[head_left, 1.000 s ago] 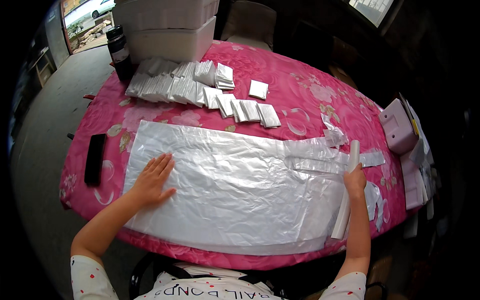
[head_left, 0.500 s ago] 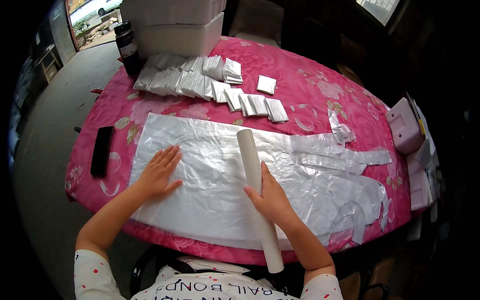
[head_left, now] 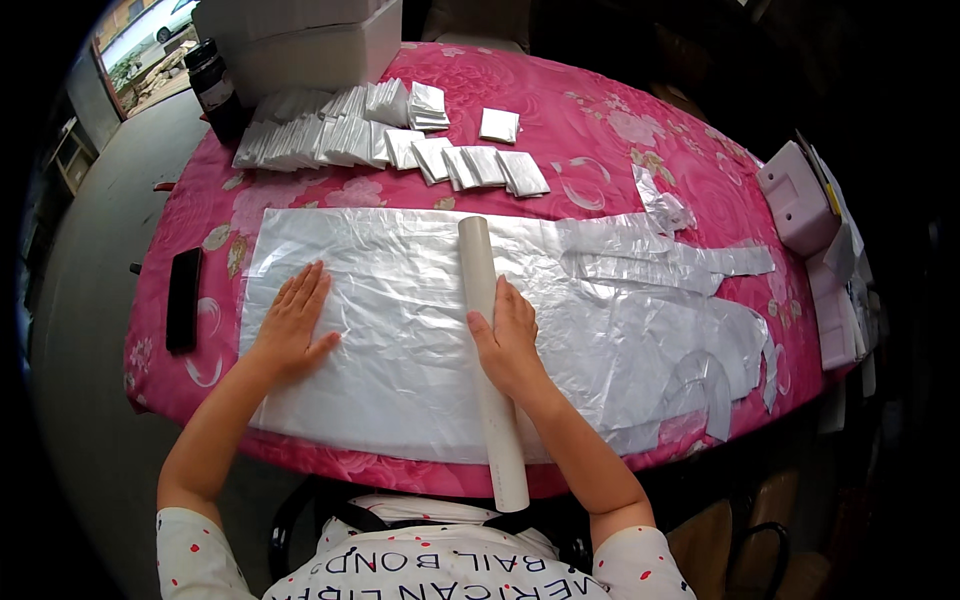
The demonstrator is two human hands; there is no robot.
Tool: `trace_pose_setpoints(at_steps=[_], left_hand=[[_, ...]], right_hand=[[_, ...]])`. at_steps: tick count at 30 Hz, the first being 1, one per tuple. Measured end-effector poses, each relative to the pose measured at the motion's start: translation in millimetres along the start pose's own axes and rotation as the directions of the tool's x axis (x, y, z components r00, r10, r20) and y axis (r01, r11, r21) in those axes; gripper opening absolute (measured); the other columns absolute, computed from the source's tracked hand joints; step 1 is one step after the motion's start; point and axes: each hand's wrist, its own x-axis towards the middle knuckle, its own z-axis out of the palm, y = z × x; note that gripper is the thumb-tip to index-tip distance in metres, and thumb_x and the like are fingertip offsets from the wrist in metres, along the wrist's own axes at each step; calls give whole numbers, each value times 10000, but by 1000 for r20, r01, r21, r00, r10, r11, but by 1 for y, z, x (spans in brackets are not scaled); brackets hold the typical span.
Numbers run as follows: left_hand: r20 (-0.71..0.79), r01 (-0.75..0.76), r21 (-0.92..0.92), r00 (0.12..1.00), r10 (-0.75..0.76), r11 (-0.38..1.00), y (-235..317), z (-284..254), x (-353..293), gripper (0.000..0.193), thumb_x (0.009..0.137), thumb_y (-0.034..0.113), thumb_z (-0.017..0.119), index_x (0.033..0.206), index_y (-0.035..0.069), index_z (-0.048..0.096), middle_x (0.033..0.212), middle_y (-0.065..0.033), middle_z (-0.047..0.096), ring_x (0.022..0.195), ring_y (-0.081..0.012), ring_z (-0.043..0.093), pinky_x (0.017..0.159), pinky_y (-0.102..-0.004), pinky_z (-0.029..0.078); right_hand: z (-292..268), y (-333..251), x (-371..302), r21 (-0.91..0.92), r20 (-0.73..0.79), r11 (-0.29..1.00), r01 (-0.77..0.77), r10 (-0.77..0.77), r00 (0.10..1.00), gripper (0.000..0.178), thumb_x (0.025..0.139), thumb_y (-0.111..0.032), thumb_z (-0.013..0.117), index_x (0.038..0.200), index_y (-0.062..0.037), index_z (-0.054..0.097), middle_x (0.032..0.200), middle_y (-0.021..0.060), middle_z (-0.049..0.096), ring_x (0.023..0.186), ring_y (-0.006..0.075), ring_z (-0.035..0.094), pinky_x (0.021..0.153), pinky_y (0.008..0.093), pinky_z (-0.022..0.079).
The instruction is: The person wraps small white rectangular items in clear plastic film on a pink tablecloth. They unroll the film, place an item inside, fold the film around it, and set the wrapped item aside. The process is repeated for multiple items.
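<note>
Under both hands, left hand (head_left: 293, 328) flat, open on plastic sheet (head_left: 400, 330), right hand (head_left: 510, 340) palm-down on white tube (head_left: 490, 350), ungripped; uneven pressure could skew tube, wrinkling sheet.

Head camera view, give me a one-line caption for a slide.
Right hand presses a white tube across a clear plastic sheet on a pink floral tablecloth, left hand flat on the sheet.

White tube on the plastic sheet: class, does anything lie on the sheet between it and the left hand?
Nothing visible does. Between the white tube and the left hand lies only bare plastic sheet; the right hand rests on the tube.
</note>
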Motion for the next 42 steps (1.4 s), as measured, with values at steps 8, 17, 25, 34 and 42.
trace_pose_setpoints(at_steps=[8, 17, 25, 34, 42], left_hand=[[-47, -2, 56, 999, 4, 998, -8, 9, 0, 784, 852, 500, 432, 1412, -5, 216, 1491, -184, 169, 1391, -314, 133, 1125, -417, 93], [-30, 6, 92, 1000, -3, 996, -10, 8, -2, 772, 861, 480, 437, 1411, -14, 213, 1490, -198, 152, 1389, -337, 119, 1119, -432, 98], [-104, -304, -313, 953, 286, 900, 122, 16, 14, 778, 828, 359, 558, 1412, -16, 207, 1479, -253, 111, 1374, -410, 100, 1101, -470, 146], [-33, -464, -267, 880, 474, 844, 221, 33, 27, 764, 817, 443, 560, 1387, 11, 290, 1480, -233, 135, 1385, -403, 44, 1095, -516, 127], [168, 152, -984, 966, 195, 95, 233, -1, 25, 598, 842, 261, 647, 1318, -2, 398, 1269, -181, 475, 1142, -242, 481, 947, -348, 400]], right_hand=[[-66, 72, -29, -511, 144, 832, 217, -166, 976, 545, 915, -352, 431, 1387, -93, 346, 1472, 121, 259, 1370, 269, 212, 1111, 408, 169], [-199, 210, -52, -629, -117, 777, -29, -58, 991, 523, 921, -293, 420, 1354, -4, 368, 1419, 207, 325, 1318, 329, 305, 1085, 410, 223], [-255, 265, -86, -565, -495, 784, -257, -73, 866, 276, 847, -148, 548, 1078, -12, 613, 1152, 183, 588, 1099, 326, 536, 960, 373, 402], [-242, 167, -77, -258, -595, 959, -117, -63, 801, 153, 754, -72, 668, 753, -14, 526, 771, 58, 604, 684, 165, 568, 637, 279, 455], [-120, -6, -98, 284, 147, 909, 305, -355, 923, 342, 762, -103, 682, 1053, 20, 551, 989, 177, 590, 870, 298, 602, 763, 334, 500]])
